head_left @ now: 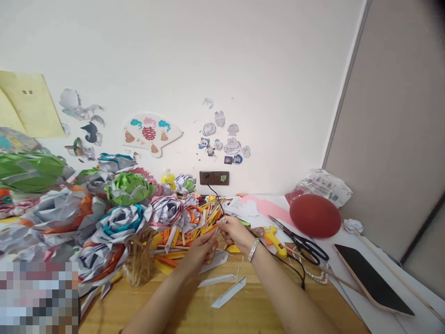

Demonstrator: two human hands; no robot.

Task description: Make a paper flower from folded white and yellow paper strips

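My left hand (204, 246) and my right hand (235, 233) meet over the middle of the wooden table (181, 306), fingers closed around a small, thin stick-like piece (218, 229). Its pale upper end shows between my fingertips; my fingers hide the rest. Folded white paper strips (229, 292) lie on the wood below my wrists. Behind my hands spreads a heap of orange and yellow paper strips (174, 239). A yellow glue gun (276, 241) lies to the right of my right hand, with a black cord.
Large folded-paper flowers (121, 227) crowd the left side, beside a clear cup of thin strips (138, 260). Black-handled scissors (306, 248), a red balloon-like oval (315, 216), a bead string (318, 277) and a phone (373, 280) lie right. A socket (214, 178) is on the wall.
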